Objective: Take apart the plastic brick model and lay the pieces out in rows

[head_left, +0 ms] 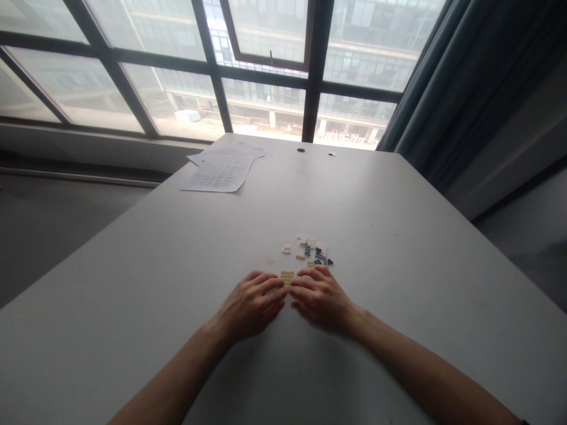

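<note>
A small tan studded building plate (287,275) lies between my two hands near the middle of the table. My left hand (257,300) grips its left side, fingers curled and their tips pressed against it. From the other side my right hand (319,297) closes on the plate's right edge. The fingers cover its lower part. Just beyond my right hand lies a loose cluster of small bricks in white, grey, black and tan, among them a grey-blue brick (307,250). A white brick (286,249) sits a little apart to the left, and a tan brick (300,257) lies nearby.
The white table (146,265) stretches away toward a large window. Printed paper sheets (221,171) lie at its far left. Two small round fittings, one a dark disc (300,150), are near the far edge. A dark curtain (447,88) hangs at the right.
</note>
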`<state>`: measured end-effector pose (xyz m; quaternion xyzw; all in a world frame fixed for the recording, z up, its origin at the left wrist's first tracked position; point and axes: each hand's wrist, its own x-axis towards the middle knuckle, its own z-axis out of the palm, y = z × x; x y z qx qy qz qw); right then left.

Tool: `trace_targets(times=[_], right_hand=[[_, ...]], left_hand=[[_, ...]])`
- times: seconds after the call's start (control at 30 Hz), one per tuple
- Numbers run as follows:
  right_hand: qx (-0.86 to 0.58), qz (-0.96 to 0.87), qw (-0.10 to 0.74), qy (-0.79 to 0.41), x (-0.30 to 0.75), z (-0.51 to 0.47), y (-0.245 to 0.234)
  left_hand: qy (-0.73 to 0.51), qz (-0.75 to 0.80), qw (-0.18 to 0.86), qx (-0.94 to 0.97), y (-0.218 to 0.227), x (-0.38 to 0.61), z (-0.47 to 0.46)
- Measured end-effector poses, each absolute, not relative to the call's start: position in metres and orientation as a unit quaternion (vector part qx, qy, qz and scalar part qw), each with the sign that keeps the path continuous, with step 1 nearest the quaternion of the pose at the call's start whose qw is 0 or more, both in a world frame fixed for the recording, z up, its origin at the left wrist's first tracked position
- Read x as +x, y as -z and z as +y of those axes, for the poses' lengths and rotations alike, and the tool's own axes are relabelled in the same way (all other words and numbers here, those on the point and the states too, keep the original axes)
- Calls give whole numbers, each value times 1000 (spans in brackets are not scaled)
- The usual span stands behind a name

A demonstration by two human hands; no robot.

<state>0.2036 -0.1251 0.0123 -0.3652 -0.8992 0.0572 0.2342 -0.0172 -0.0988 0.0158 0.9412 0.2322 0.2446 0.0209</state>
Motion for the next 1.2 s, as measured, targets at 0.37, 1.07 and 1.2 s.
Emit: trace_targets(times=[0.37,1.07,1.2], right_hand=[[-368,-897,240,-62,203,-127,-11],[-548,-779,298,-56,237,-88,-21],[-562,-788,247,-48,230,-74,-24]], left_hand=[[-244,235,4,941,-15,-17,-98],[-335,274,-31,901,-9,-19,-97],[-344,277,-26,897,-9,-18,-97]])
